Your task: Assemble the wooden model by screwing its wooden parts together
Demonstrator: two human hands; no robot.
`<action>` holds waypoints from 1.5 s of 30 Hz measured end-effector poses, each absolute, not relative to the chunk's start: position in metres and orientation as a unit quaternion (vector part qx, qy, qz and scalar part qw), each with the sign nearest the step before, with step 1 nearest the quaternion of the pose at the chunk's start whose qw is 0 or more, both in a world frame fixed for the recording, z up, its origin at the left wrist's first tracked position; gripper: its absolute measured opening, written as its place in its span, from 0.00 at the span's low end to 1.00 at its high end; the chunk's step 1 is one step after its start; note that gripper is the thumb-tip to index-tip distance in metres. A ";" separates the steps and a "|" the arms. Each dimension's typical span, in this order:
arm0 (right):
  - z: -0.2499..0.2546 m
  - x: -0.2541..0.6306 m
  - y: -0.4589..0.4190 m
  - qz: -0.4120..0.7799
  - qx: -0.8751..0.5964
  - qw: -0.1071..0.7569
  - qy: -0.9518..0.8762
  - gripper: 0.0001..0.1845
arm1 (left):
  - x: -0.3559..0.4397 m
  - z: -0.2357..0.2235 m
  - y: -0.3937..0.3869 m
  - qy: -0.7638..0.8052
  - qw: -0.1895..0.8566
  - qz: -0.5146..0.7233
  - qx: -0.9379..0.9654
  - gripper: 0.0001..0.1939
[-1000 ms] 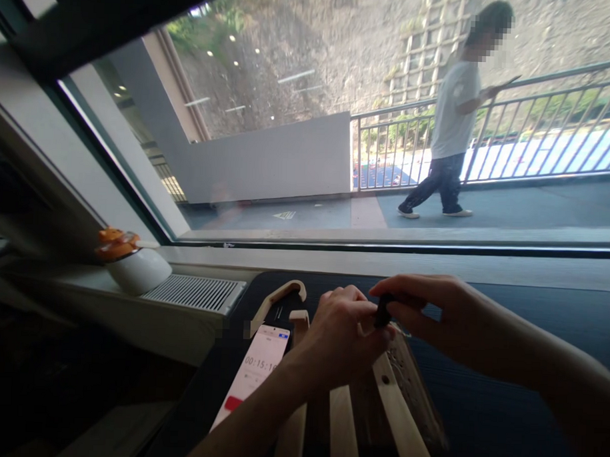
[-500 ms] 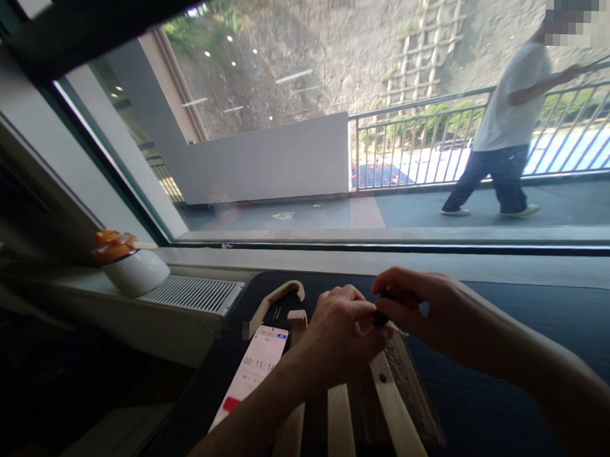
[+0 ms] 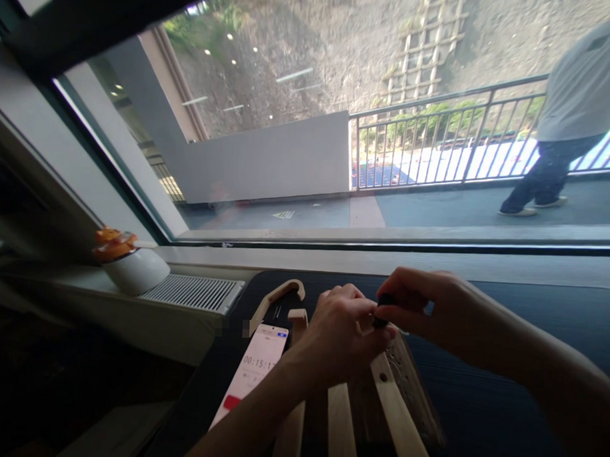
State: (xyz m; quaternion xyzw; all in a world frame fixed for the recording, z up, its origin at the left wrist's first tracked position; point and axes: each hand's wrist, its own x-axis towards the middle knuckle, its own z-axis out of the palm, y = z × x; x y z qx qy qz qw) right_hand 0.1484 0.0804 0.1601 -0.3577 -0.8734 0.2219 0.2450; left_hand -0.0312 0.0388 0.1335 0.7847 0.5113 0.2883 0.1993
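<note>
My right hand [image 3: 432,303] pinches a small black piece [image 3: 384,302] between thumb and fingers; its exact kind I cannot make out. My left hand [image 3: 339,326] is closed directly beside it, around the far end of a pale wooden strip [image 3: 397,408] with a dark round hole. The fingers hide where the black piece and the strip meet. A second pale strip [image 3: 342,416] lies below my left wrist, and a hook-ended strip [image 3: 298,318] is partly covered by the forearm. Under the strips is a dark brown carved wooden board [image 3: 414,379].
A phone [image 3: 258,353] with a running timer lies left of my left arm, near a curved wooden piece [image 3: 283,291] on the black table [image 3: 532,316]. A white container with an orange top [image 3: 138,269] stands by a vent grille [image 3: 195,295]. Behind the window, a person [image 3: 574,98] walks.
My right hand's fingers have shifted slightly right and turned around the black piece. My left hand stays nearly still. The person outside has moved right.
</note>
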 end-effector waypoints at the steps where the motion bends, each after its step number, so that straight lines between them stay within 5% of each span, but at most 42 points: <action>1: 0.160 0.147 0.080 0.214 -0.359 0.247 -0.874 0.12 | -0.031 0.133 0.039 0.511 0.200 0.289 0.785 0.06; 29: 0.168 0.146 0.076 0.273 -0.286 0.262 -0.880 0.13 | -0.032 0.134 0.039 0.507 0.193 0.286 0.790 0.07; 45: 0.164 0.144 0.077 0.177 -0.354 0.268 -0.878 0.11 | -0.032 0.132 0.040 0.508 0.203 0.293 0.784 0.06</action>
